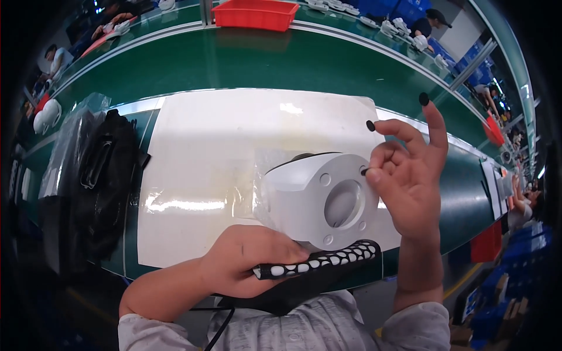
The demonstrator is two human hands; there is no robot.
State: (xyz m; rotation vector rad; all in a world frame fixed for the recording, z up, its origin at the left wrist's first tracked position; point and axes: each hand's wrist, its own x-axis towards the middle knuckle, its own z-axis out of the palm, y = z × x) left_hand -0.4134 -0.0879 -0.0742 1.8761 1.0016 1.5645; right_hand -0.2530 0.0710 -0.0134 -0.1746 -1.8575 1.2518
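Note:
A white plastic housing (293, 196) with a round opening and small round recesses in its ring-shaped base lies tilted on clear plastic film (260, 175). My left hand (252, 257) is closed round a black strip (319, 261) with rows of white round spots, held at the housing's near edge. To the right of the housing is my right hand (410, 169), thumb and a finger pinched together with a small black round pad (364, 172) at their tips. Two more black pads (370, 125) cling to the tips of its raised fingers.
A white board (193, 140) covers the bench under the housing. Black fabric pouches (108, 181) and plastic bags lie left. Beyond runs a green conveyor (175, 64) with a red bin (254, 14) past it. Co-workers sit farther off; one wears a dark cap (438, 17).

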